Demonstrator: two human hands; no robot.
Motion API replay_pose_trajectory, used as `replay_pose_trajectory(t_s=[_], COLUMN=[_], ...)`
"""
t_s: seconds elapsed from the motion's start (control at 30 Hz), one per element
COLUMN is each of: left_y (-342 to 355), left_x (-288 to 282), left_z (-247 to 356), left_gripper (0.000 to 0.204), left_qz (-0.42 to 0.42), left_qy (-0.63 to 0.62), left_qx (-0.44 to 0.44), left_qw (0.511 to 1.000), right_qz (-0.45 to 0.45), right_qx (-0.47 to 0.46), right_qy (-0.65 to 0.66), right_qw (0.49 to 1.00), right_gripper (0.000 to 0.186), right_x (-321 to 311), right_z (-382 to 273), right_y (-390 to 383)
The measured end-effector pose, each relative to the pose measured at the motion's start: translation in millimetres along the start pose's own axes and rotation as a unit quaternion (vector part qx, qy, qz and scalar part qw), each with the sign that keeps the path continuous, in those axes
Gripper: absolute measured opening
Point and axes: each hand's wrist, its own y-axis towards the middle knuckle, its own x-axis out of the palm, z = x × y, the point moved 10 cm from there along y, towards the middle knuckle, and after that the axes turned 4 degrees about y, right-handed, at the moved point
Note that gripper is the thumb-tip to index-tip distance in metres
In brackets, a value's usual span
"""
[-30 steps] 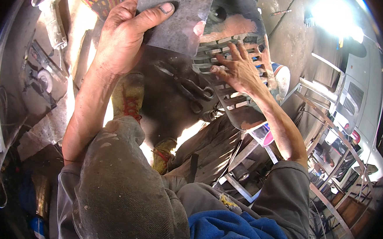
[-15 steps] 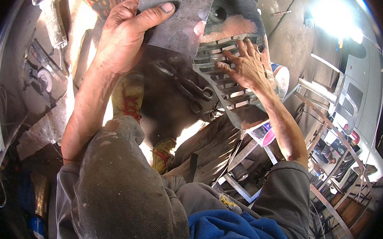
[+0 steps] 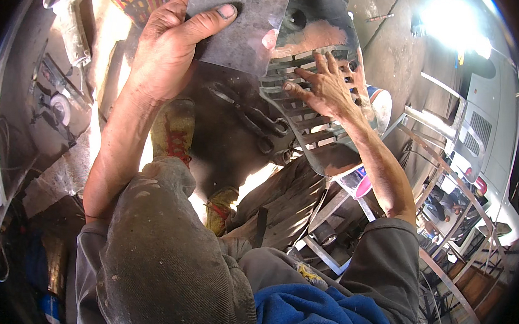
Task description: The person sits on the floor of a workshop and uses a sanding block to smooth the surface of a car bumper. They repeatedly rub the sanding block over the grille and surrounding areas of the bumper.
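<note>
- The left hand (image 3: 168, 49) grips the plate (image 3: 240, 36) at top centre of the frame.
- The right hand (image 3: 333, 94) is spread on the grille (image 3: 314, 39), upper right of centre.
- Shears (image 3: 250, 115) lie above the centre.

A: Left hand (image 3: 168, 43)?
B: Raised and gripping. Left thumb (image 3: 211, 22) extended rightward, other digits largely hidden; left forearm (image 3: 121, 136) rises steeply.
A: Right hand (image 3: 332, 95)?
B: Back uppermost, fingers (image 3: 321, 62) spread, right forearm (image 3: 384, 163) slanting up leftward.
</note>
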Motion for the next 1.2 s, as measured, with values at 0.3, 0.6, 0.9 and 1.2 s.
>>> replay_pose_trajectory(t_s=[0.3, 0.6, 0.9, 1.2], left_y=[-1.1, -1.7, -0.9, -0.5], left_x=[2.1, -5.3, -1.8, -0.5], left_z=[1.8, -1.3, -1.8, 0.1], left_gripper=[0.038, 0.039, 0.036, 0.036], left_qz=[0.001, 0.026, 0.013, 0.000], left_qy=[-0.008, 0.009, -0.001, -0.015], left_qx=[0.006, 0.001, 0.000, 0.005], left_qw=[1.000, 1.000, 1.000, 1.000], right_qz=[0.013, 0.026, -0.028, -0.010], right_qx=[-0.023, -0.035, -0.027, 0.004], right_qy=[-0.012, 0.009, 0.083, -0.032], right_qw=[1.000, 0.999, 0.996, 0.999], right_gripper=[0.083, 0.091, 0.090, 0.088], right_x=[0.5, 4.1, 13.2, 1.5], right_z=[-11.7, -21.6, -22.7, 0.9], right_y=[-9.6, -19.7, -14.9, -13.4])
